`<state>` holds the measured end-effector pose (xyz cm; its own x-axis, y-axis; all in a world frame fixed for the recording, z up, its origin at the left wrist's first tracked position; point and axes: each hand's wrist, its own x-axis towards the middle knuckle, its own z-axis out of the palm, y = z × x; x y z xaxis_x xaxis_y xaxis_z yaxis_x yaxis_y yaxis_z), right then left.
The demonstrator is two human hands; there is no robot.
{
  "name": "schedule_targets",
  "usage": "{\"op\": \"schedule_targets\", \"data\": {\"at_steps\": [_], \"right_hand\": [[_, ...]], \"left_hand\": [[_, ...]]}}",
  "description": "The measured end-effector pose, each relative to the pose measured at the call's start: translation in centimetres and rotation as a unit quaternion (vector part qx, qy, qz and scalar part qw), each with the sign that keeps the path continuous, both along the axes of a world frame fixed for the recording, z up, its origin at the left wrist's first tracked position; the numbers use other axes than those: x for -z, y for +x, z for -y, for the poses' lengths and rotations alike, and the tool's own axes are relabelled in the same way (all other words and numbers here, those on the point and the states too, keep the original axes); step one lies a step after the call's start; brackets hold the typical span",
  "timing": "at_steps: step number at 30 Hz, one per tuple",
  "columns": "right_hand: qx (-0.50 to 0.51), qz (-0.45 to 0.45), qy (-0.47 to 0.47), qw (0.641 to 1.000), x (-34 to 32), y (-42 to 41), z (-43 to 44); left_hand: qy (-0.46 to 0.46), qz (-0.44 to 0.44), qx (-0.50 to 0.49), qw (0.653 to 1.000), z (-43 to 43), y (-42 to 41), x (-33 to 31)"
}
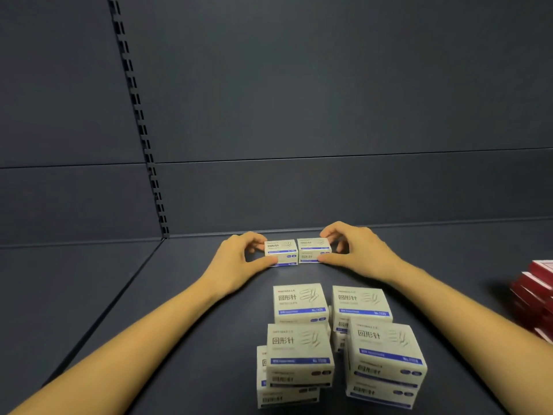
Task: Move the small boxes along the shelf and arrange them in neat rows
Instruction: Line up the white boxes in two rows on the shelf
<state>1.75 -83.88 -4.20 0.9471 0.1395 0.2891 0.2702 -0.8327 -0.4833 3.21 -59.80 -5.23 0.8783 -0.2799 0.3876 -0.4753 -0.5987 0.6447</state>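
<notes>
Two small white boxes with blue stripes stand side by side near the back of the dark shelf (185, 295). My left hand (236, 259) grips the left box (281, 253) between thumb and fingers. My right hand (356, 250) grips the right box (314, 250) the same way. The two boxes nearly touch, each apparently a stack of two. Closer to me, several more of the same boxes (302, 351) sit in loose stacks, some skewed, between my forearms.
Red boxes (538, 295) are stacked at the right edge of the shelf. The dark back panel (329, 190) rises just behind the held boxes. A slotted upright (143, 139) runs down the back left. A seam (119, 295) crosses the shelf on the left.
</notes>
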Motion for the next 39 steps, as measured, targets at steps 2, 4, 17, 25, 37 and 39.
{"op": "schedule_targets", "data": {"at_steps": [2,4,17,25,37,39], "right_hand": [[0.0,0.005,0.009,1.0,0.1,0.3,-0.1],[0.003,0.009,0.012,1.0,0.2,0.5,-0.2],[-0.098,0.076,0.066,0.99,-3.6,-3.5,0.0],[-0.278,-0.108,0.085,0.951,-5.7,-8.3,2.2],[-0.273,-0.145,0.084,0.947,-5.1,-9.4,3.2],[-0.272,-0.139,0.094,0.947,-5.0,-9.3,3.2]], "left_hand": [[0.001,0.001,-0.003,1.0,0.1,0.3,0.1],[0.004,-0.004,-0.006,1.0,0.1,0.5,0.1],[-0.08,-0.044,0.1,0.991,-1.0,-4.1,-3.6],[0.029,-0.102,0.259,0.96,-1.9,-7.8,-5.5],[0.072,-0.085,0.255,0.961,-2.2,-7.7,-5.0],[0.052,-0.092,0.256,0.961,-2.1,-7.6,-5.0]]}}
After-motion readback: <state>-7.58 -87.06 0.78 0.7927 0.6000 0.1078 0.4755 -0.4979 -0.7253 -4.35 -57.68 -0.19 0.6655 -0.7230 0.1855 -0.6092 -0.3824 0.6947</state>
